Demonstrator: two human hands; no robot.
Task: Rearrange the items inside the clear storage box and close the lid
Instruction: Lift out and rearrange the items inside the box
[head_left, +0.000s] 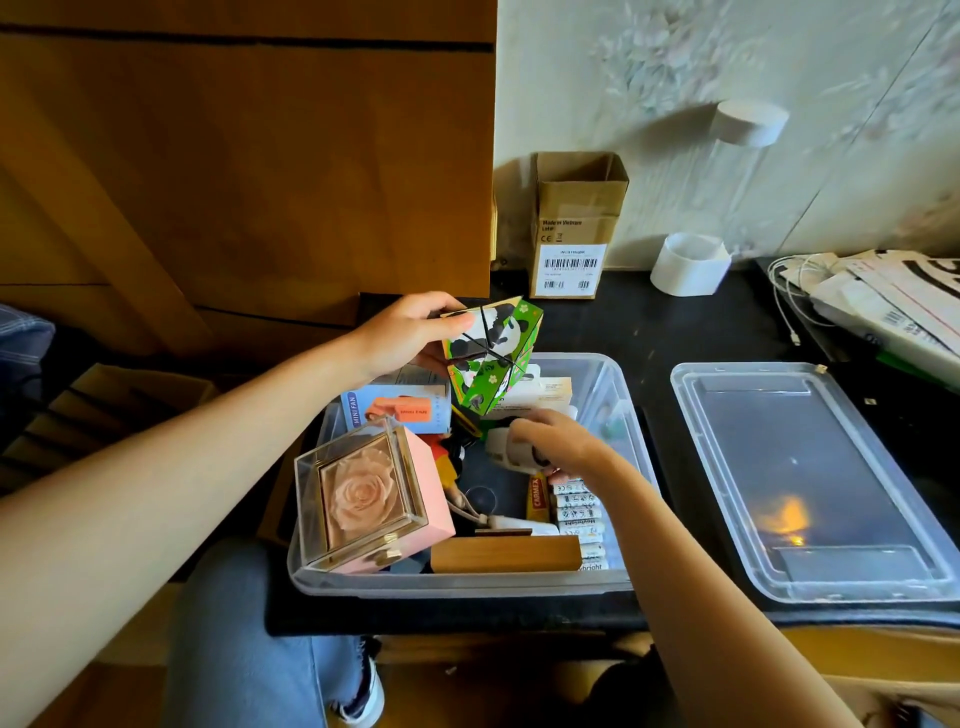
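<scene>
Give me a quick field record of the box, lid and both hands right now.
box: clear storage box open on the dark table
lid: clear lid off, lying flat to the right of the box
left hand: left hand holds the panda cube above the box's far end
right hand: right hand inside the box, fingers curled on a small white item
near-left corner: pink rose box, tilted
front: wooden block

Open clear storage box (618, 395) holds clutter; its lid (810, 478) lies flat just beside it.
</scene>
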